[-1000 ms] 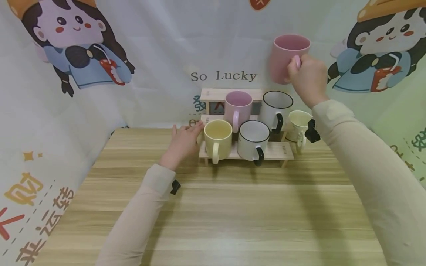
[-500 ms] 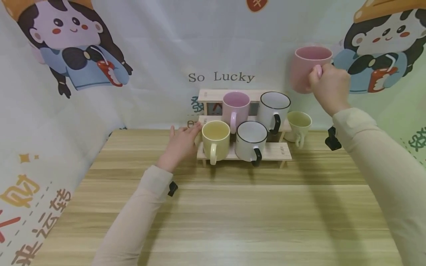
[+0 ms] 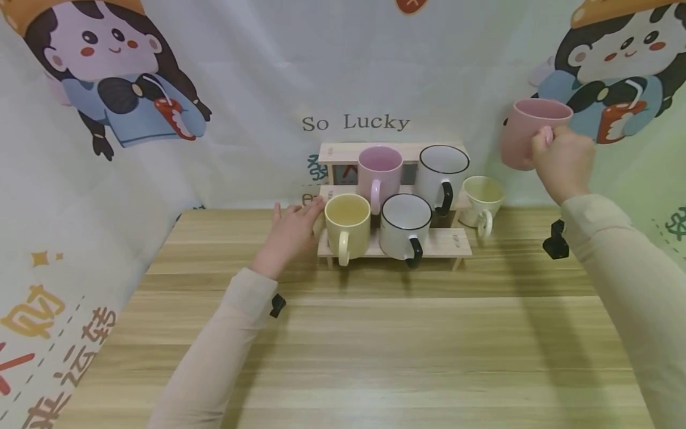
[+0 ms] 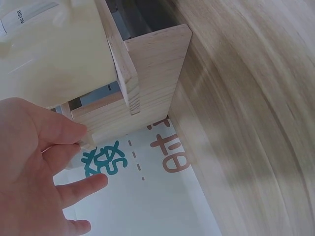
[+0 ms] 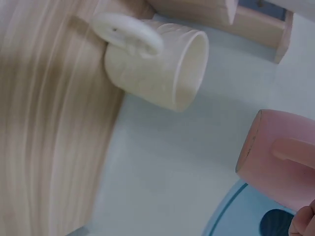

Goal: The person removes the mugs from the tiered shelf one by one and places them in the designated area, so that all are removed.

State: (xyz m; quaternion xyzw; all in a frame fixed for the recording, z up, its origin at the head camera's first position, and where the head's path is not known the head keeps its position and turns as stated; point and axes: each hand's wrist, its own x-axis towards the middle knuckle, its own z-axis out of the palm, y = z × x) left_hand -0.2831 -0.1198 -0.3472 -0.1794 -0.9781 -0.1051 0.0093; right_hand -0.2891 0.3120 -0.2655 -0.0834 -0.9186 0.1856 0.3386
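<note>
My right hand (image 3: 565, 158) grips a pink mug (image 3: 520, 137) by its handle, held up in the air to the right of the stepped wooden rack (image 3: 450, 243). At the rack's left end, my left hand (image 3: 292, 235) pinches the end of a board between thumb and forefinger (image 4: 61, 130), other fingers spread. A yellow mug (image 3: 348, 229) and a white mug with black rim (image 3: 403, 229) stand on the lowest step. Behind them, on the middle step, are a lilac-pink mug (image 3: 379, 170) and another black-rimmed white mug (image 3: 440, 173).
A cream cup (image 3: 479, 202) stands on the wood-grain table (image 3: 343, 345) right of the rack, close to the back wall. The wall is hung with a printed cloth (image 3: 252, 77). The rack's top step (image 3: 337, 153) rises behind the mugs.
My right hand has carried the pink mug to the right and downward, away from above the rack. The left hand has stayed at the rack's left end.
</note>
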